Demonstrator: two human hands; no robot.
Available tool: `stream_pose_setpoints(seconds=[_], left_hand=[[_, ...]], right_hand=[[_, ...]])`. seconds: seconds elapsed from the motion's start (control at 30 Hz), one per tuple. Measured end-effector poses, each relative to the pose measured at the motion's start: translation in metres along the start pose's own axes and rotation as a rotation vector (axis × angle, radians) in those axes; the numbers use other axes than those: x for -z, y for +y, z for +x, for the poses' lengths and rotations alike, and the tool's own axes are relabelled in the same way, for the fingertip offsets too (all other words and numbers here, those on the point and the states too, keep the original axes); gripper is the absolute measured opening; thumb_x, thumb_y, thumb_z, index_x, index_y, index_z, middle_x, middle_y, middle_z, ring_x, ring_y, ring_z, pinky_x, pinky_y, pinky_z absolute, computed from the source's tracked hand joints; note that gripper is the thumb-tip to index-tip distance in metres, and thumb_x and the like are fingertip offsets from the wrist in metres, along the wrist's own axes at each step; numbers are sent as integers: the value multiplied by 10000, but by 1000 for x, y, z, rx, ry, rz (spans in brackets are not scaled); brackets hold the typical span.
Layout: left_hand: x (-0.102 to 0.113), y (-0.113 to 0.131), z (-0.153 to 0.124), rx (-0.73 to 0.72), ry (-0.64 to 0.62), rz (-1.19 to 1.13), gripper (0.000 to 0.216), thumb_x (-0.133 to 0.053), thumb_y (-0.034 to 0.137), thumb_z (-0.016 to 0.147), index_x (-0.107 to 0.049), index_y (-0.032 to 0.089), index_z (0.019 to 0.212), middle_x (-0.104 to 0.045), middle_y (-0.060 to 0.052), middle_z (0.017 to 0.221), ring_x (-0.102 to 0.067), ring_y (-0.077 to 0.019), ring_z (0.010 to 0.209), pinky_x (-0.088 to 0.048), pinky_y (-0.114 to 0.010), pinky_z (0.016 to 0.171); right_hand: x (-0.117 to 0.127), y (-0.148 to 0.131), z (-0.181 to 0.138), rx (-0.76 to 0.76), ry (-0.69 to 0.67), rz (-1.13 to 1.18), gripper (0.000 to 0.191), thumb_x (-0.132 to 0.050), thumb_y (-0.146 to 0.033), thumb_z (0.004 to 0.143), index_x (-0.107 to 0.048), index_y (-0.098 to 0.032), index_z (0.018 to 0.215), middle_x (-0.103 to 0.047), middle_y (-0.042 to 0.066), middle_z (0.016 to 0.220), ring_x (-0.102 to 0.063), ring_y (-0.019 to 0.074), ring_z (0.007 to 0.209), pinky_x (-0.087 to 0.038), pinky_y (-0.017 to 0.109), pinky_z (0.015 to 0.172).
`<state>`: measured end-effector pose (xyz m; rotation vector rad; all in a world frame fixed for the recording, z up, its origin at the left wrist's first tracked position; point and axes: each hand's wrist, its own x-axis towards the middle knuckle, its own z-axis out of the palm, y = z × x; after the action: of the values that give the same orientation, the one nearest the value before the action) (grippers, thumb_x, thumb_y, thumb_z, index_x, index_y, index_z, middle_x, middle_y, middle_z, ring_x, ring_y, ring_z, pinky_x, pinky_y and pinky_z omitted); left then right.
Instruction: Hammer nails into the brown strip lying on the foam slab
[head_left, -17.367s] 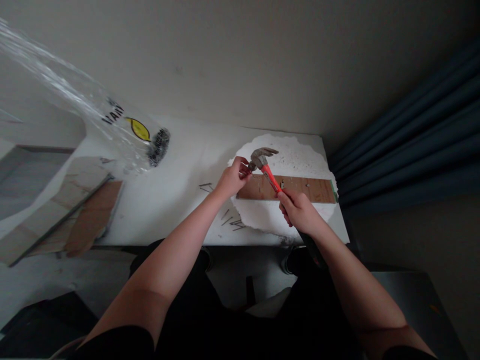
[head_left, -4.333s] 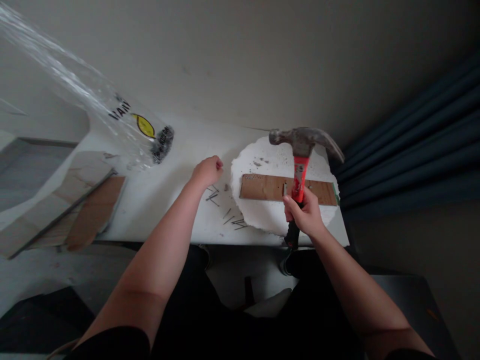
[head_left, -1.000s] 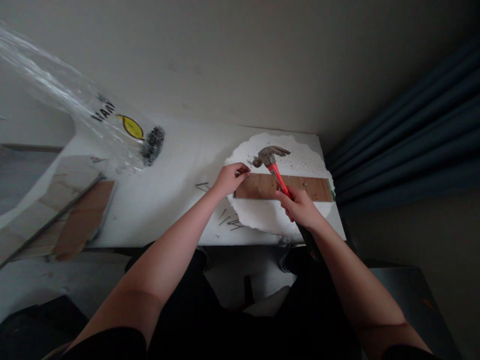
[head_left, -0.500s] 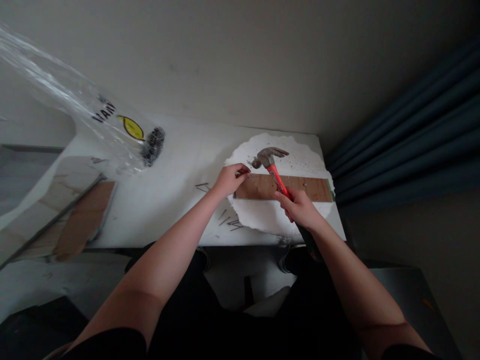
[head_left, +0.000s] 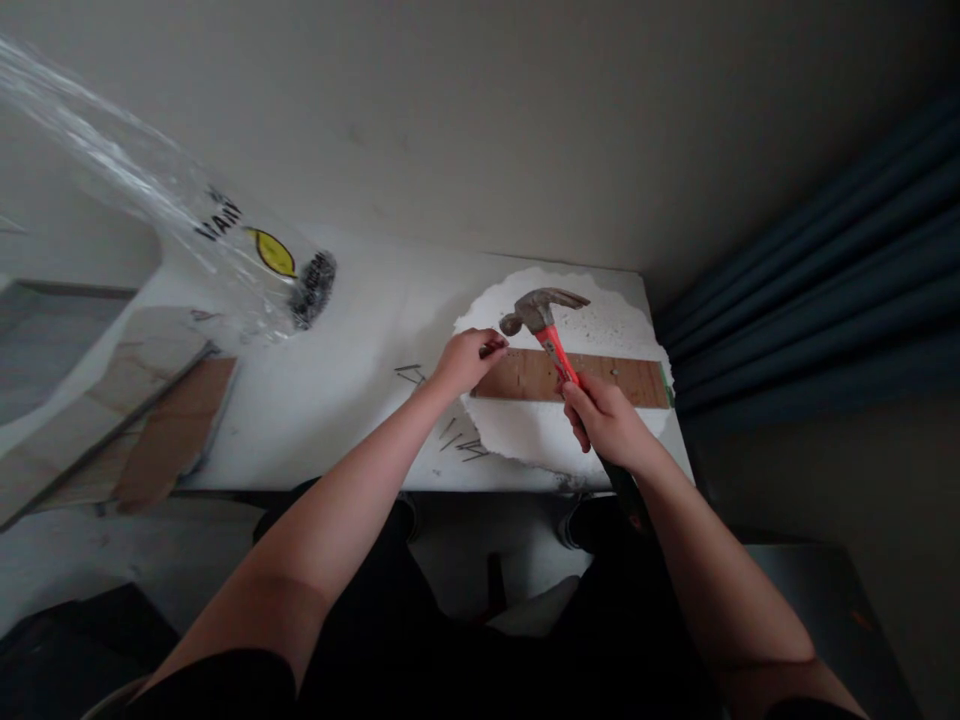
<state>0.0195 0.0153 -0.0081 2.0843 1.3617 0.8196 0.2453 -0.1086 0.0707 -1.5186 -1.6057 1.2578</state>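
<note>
My right hand is wrapped round the handle of a claw hammer with a red and dark grip. The hammer head hangs over the far edge of a narrow wooden board. At the board's far left corner, close to the striking face, my left hand is closed in a pinch. Whatever sits between its fingertips is too small to make out. Beneath the board lies a ragged white sheet. Loose nails are scattered left of it, with more nails near my left wrist.
A clear plastic bag with small dark contents stands at the left of the white table. Further left are another brown board and some panels. A wall rises behind, and a dark curtain hangs at the right.
The hammer head has shifted very slightly in view, its claw now a little further right. My left hand keeps its pinch at the board's corner. The whole view has drifted slightly.
</note>
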Motion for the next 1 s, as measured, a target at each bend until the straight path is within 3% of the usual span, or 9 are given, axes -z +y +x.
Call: stream_pose_setpoints(seconds=[0.3,0.37,0.57,1.0], left_hand=[[-3,0,-2,-36,15,32,112,-678,253,854,-716,200,945,-773,-58,928,-723,-208,874,-532,-318,832],[-3,1,-3,-18,28,14,105,-682,238,849,-687,204,948,-773,-50,928,-725,-204,876,-536,-314,822],[-3,3,-6,36,75,-105,366,-720,192,823,-540,230,1139,-770,-16,924,-725,-157,821,-545,-279,785],[-3,4,-5,50,68,-103,392,-724,169,813,-510,233,1135,-765,-22,922,-729,-173,830,-544,-303,788]], right_hand=[[-1,-6,-3,88,82,-399,290,-392,-448,1030,-506,-218,895,-589,22,703,-529,154,583,-341,276,537],[-2,-8,-3,85,72,-432,263,-399,-411,1027,-504,-216,886,-608,33,716,-550,165,613,-346,284,567],[-6,-10,-2,91,78,-453,256,-393,-404,1031,-508,-218,898,-631,42,739,-572,178,639,-341,288,583],[-11,-14,2,80,67,-545,250,-401,-357,1033,-536,-209,883,-665,66,766,-595,192,660,-344,293,606]])
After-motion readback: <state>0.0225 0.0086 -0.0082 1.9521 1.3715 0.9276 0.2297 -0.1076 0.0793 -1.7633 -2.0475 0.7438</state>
